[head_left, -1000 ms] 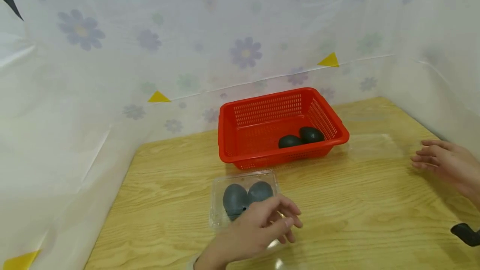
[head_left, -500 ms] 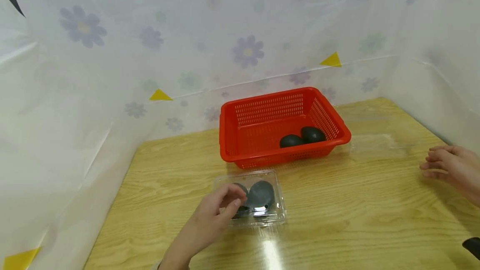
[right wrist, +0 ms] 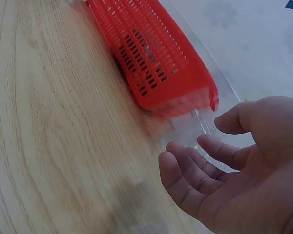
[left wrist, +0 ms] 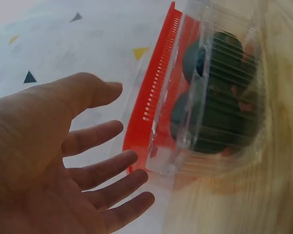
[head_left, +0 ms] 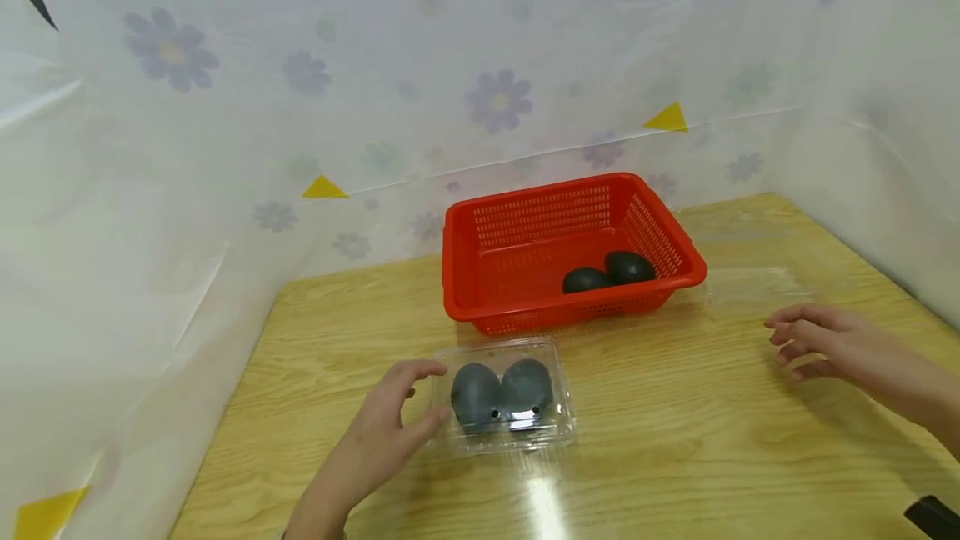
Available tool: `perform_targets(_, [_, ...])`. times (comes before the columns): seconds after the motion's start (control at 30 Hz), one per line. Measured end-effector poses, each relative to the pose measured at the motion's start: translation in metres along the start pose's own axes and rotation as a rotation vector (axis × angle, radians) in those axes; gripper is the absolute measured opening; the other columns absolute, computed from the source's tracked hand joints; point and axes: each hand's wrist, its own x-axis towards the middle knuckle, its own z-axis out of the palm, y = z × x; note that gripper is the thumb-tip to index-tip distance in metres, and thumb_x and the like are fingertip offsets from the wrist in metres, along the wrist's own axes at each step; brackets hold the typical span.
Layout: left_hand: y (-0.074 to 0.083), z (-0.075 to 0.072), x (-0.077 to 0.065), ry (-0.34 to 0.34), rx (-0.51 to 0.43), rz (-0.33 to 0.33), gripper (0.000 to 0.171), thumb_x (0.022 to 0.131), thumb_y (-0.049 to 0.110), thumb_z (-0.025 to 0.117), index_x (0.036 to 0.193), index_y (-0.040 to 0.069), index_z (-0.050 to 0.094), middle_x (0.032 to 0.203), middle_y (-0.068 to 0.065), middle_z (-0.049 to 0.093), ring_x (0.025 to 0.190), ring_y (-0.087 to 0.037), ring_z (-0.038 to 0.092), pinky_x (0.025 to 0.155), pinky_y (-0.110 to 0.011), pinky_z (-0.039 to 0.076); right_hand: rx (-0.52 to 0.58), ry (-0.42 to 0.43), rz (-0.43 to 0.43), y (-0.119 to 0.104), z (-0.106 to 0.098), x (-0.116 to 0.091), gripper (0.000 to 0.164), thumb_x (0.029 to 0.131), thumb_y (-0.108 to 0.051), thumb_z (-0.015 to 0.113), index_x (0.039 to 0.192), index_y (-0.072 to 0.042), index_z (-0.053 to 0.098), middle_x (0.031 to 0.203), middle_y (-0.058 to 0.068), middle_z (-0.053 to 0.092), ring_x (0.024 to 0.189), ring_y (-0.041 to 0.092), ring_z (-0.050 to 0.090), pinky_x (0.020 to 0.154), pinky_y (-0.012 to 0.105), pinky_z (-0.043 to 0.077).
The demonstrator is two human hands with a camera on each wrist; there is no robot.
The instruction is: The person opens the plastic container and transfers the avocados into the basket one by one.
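Observation:
A closed clear plastic clamshell box (head_left: 561, 430) lies on the table with two dark green avocados (head_left: 476, 397) side by side inside. My left hand (head_left: 378, 419) is at the left side of the box, thumb and fingers spread apart, fingertips right at its edge. In the left wrist view the fingers (left wrist: 119, 187) are loosely extended with nothing between them, and the box stands beyond them. Over the right part of the table hovers my right hand (head_left: 840, 348), fingers relaxed and slightly bent, holding nothing.
A red perforated basket (head_left: 461, 307) stands behind the box, with two more avocados (head_left: 630, 267) in its front right part. Right of it lies transparent plastic (head_left: 757, 286). White flowered sheeting (head_left: 390, 65) encloses the wooden table (head_left: 675, 440). A black object (head_left: 932, 515) shows at lower right.
My left hand has moved left off the box, first from its front right, then across its top, to its left side. My right hand shifted right slightly, then came back left.

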Motion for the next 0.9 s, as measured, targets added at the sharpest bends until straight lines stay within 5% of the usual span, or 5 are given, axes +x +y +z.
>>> perform_targets(0.13, [-0.006,0.001,-0.004,-0.042,-0.013,-0.029,0.053,0.086,0.023,0.078,0.134,0.026,0.055,0.139,0.006,0.053,0.127,-0.025,0.052,0.105,-0.05,0.045,-0.012,-0.067,-0.047,-0.017,0.015,0.003,0.033,0.109,-0.022,0.038,0.129,0.003,0.045,0.109,0.002,0.059,0.089,0.021,0.063,0.07,0.036,0.059])
perform_targets(0.43, [-0.014,0.008,-0.006,-0.117,-0.031,-0.079,0.083,0.075,0.038,0.086,0.146,0.026,0.044,0.15,0.002,0.042,0.133,-0.027,0.047,0.105,-0.05,0.045,-0.134,-0.099,-0.166,-0.054,0.056,0.011,0.035,0.106,-0.018,0.046,0.13,0.006,0.047,0.116,0.015,0.059,0.09,0.013,0.064,0.069,0.032,0.058])
perform_targets(0.57, [-0.015,0.009,-0.007,-0.118,-0.008,-0.083,0.09,0.072,0.041,0.087,0.148,0.027,0.04,0.15,0.005,0.041,0.132,-0.024,0.048,0.104,-0.049,0.046,-0.251,-0.075,-0.238,-0.067,0.076,0.014,0.031,0.103,-0.018,0.053,0.126,0.003,0.053,0.119,0.016,0.06,0.092,0.005,0.061,0.07,0.027,0.056])
perform_targets(0.9, [-0.013,0.015,-0.005,-0.032,0.103,-0.08,0.088,0.071,0.039,0.089,0.145,0.02,0.045,0.146,0.001,0.047,0.133,-0.026,0.049,0.108,-0.05,0.044,-0.403,-0.036,-0.346,-0.092,0.119,0.014,0.042,0.093,-0.033,0.07,0.125,-0.009,0.057,0.118,0.008,0.061,0.095,0.011,0.059,0.072,0.024,0.053])
